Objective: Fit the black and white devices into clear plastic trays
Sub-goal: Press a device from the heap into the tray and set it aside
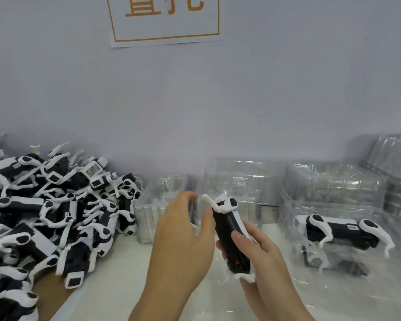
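Right hand has its fingers wrapped round a black and white device, tilted up; left hand hovers beside it, fingers loosely curled, holding nothing.

Two bare hands, the left hand and the right hand, enter from the lower edge, forearms uncovered to the frame's bottom; no gloves, rings, watch or sleeves are visible on either.

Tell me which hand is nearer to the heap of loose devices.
Left. The left hand hangs just right of the heap of loose devices, fingers relaxed. The right hand is farther right, its fingers curled round a black and white device.
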`<state>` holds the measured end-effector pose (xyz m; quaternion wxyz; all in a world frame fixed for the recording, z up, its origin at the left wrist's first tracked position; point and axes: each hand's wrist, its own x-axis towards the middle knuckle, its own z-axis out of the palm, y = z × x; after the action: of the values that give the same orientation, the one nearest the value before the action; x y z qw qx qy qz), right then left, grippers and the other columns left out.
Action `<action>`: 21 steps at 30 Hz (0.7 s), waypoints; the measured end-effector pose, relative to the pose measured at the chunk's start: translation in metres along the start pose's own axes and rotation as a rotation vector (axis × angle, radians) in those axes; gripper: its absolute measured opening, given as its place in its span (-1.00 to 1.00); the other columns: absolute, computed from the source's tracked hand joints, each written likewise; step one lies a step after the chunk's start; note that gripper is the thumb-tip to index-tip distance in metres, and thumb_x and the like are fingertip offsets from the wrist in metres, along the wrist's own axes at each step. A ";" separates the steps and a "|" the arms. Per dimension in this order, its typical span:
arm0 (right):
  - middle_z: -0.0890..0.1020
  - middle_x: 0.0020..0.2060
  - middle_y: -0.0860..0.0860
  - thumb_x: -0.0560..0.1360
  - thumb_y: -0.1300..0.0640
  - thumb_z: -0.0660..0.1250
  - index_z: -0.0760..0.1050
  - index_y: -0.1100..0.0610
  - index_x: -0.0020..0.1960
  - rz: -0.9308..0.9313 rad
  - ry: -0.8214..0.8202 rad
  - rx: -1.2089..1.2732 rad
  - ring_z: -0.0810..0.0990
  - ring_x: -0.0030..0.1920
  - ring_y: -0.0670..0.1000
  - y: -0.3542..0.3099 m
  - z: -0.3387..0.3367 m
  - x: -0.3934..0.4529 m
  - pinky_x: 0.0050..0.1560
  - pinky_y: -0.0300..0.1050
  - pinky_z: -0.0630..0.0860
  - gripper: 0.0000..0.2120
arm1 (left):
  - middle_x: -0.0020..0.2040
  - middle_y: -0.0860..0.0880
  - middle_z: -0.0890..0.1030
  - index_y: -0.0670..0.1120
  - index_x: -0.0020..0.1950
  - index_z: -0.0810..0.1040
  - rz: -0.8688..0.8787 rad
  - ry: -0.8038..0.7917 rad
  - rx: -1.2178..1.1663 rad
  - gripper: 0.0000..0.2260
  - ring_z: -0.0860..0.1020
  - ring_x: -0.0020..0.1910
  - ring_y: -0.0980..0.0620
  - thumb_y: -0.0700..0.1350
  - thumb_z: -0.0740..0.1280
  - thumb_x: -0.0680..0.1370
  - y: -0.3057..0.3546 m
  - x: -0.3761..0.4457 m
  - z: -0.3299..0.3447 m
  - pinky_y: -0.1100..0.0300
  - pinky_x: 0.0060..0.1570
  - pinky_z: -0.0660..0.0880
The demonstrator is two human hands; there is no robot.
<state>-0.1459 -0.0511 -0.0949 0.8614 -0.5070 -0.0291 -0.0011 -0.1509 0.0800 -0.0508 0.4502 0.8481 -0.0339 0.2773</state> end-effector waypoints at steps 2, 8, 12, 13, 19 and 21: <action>0.70 -0.02 0.23 0.32 0.17 0.42 0.61 0.15 0.20 -0.003 -0.009 0.028 0.71 -0.12 0.12 -0.002 0.001 -0.001 -0.30 -0.23 0.55 -0.57 | -0.01 0.35 0.44 0.26 0.11 0.32 -0.074 -0.064 0.062 -0.83 0.46 0.04 0.28 0.23 0.18 0.56 -0.003 -0.005 0.001 0.34 -0.05 0.37; 0.68 -0.04 0.31 0.31 0.18 0.48 0.60 0.20 0.19 0.003 -0.082 0.042 0.71 -0.13 0.13 0.001 0.002 -0.003 -0.32 -0.22 0.56 -0.56 | -0.06 0.12 0.69 0.12 0.07 0.58 -0.414 0.011 -0.433 -0.82 0.66 -0.06 0.12 0.16 0.27 0.58 -0.017 -0.011 0.012 0.04 0.07 0.57; 0.69 -0.05 0.27 0.30 0.09 0.46 0.63 0.14 0.16 -0.018 -0.111 -0.027 0.71 -0.10 0.16 0.005 0.000 -0.001 -0.27 -0.20 0.59 -0.57 | -0.13 0.03 0.73 0.13 0.03 0.64 -0.344 -0.129 -0.612 -0.79 0.70 -0.07 0.05 0.15 0.38 0.44 -0.026 -0.007 0.015 0.03 -0.01 0.60; 0.70 -0.05 0.26 0.30 0.08 0.45 0.64 0.12 0.15 -0.024 -0.103 -0.043 0.72 -0.07 0.17 0.007 0.000 0.001 -0.26 -0.19 0.59 -0.57 | -0.14 0.00 0.73 0.17 0.00 0.65 -0.316 -0.129 -0.610 -0.83 0.70 -0.07 0.01 0.12 0.41 0.44 -0.030 -0.005 0.015 0.02 0.00 0.60; 0.73 -0.02 -0.07 0.41 0.10 0.57 0.59 -0.02 0.17 -0.104 -0.031 -0.425 0.70 0.02 -0.02 0.007 0.006 0.005 -0.08 -0.04 0.66 -0.64 | -0.11 0.04 0.73 0.12 -0.02 0.61 -0.181 -0.139 -0.624 -0.85 0.70 -0.15 0.05 -0.11 0.48 0.49 -0.041 0.004 0.006 0.32 -0.17 0.56; 0.72 -0.05 -0.17 0.44 0.13 0.51 0.59 -0.08 0.13 -0.153 -0.019 -0.524 0.69 -0.02 -0.11 0.004 0.010 0.007 -0.21 -0.24 0.61 -0.70 | -0.09 0.09 0.72 0.03 0.05 0.59 -0.139 -0.119 -0.618 -0.82 0.69 -0.19 0.11 -0.15 0.48 0.50 -0.040 0.005 0.004 0.41 -0.24 0.51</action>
<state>-0.1390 -0.0401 -0.0928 0.6981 -0.7089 -0.0740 -0.0690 -0.1324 0.1016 -0.0798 0.7015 0.6863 -0.0847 0.1721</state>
